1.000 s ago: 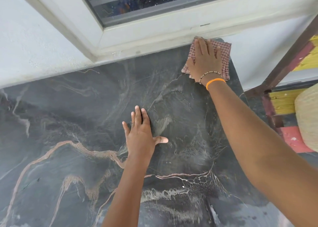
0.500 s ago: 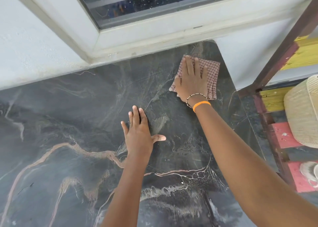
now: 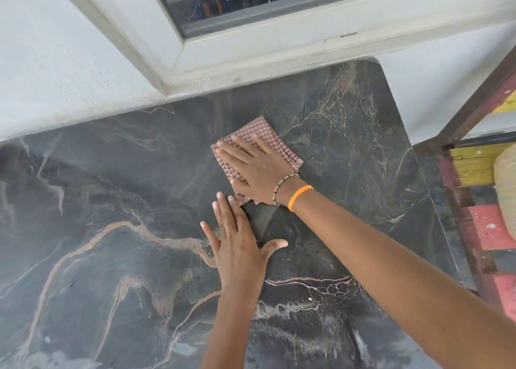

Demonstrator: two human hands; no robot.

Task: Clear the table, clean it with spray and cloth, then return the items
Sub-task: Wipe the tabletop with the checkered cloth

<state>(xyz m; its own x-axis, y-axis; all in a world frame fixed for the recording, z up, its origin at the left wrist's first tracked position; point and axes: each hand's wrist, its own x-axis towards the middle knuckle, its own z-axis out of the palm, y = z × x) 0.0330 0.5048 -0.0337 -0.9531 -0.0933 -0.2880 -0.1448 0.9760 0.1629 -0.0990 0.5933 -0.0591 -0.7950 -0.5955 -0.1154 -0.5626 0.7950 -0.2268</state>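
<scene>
Right hand pressed flat on cloth near left hand, seemingly flat on table.

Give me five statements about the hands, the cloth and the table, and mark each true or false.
1. The right hand presses flat on the cloth. True.
2. The left hand holds a spray bottle. False: it rests flat on the table, holding nothing.
3. The cloth is plain white. False: it is pink with a checked weave.
4. An orange band sits on the right wrist. True.
5. The cloth lies at the table's near edge. False: it lies toward the far side, near the window frame.
</scene>
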